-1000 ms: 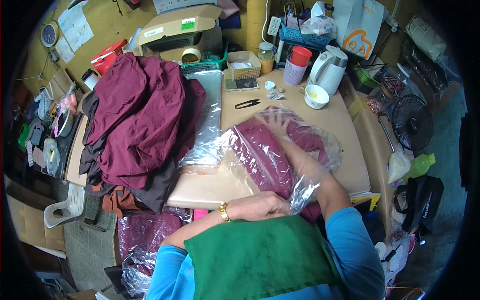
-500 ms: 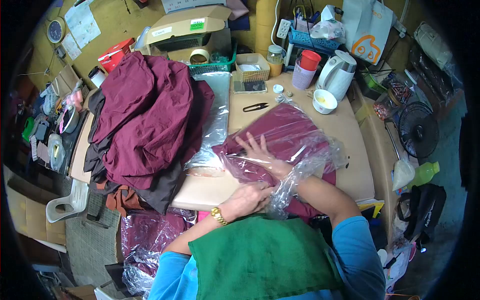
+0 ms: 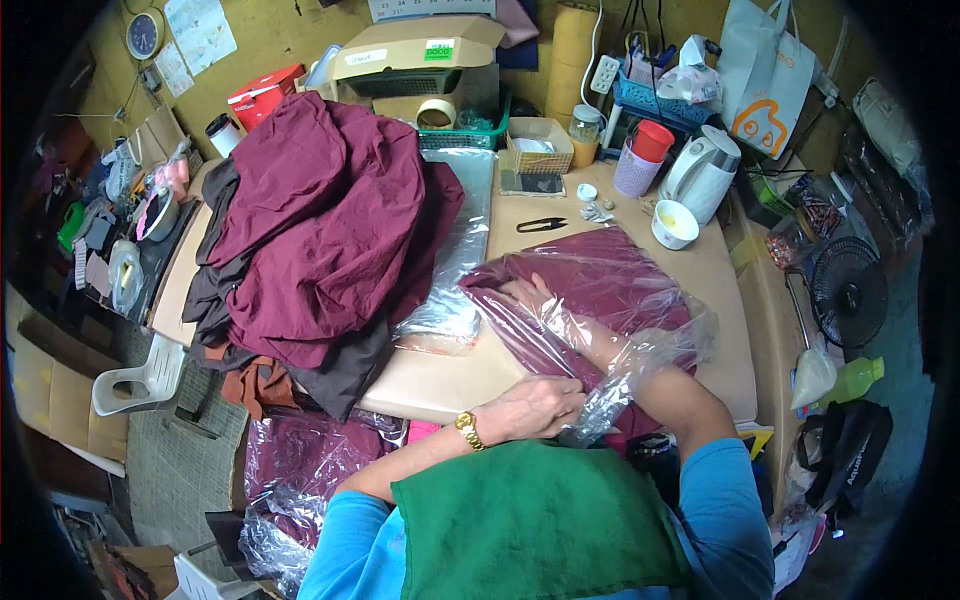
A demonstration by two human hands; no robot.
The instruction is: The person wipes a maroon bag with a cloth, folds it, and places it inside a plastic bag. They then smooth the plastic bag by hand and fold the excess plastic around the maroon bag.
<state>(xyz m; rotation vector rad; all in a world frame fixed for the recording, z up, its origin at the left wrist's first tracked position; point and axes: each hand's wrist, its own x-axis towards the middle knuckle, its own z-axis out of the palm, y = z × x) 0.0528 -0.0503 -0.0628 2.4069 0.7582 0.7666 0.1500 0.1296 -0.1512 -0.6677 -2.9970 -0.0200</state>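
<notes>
A maroon folded garment (image 3: 600, 262) lies in a clear plastic bag (image 3: 690, 335) at the table's near right. My right hand (image 3: 535, 297) reaches into the bag, its fingers stretched over the garment and partly blurred by glare from the film. Crumpled plastic surrounds that forearm. My left hand (image 3: 535, 405), with a gold watch on the wrist, is closed on the bag's near edge; the fingertips are partly hidden. Beyond the bag lie black thread snips (image 3: 541, 225). A stack of flat clear bags (image 3: 455, 240) rests to the left.
A big heap of maroon garments (image 3: 330, 230) covers the table's left side. Behind the bag stand a white bowl (image 3: 675, 224), an electric kettle (image 3: 703, 175), a lilac cup (image 3: 636, 174) and a small basket (image 3: 540, 145). More bagged maroon garments (image 3: 300, 465) sit below the table edge.
My right hand has gone from spread fingers to a flatter reach beneath the film. The garment's left edge looks straighter. The camera view has shifted, so everything appears farther right and lower.
</notes>
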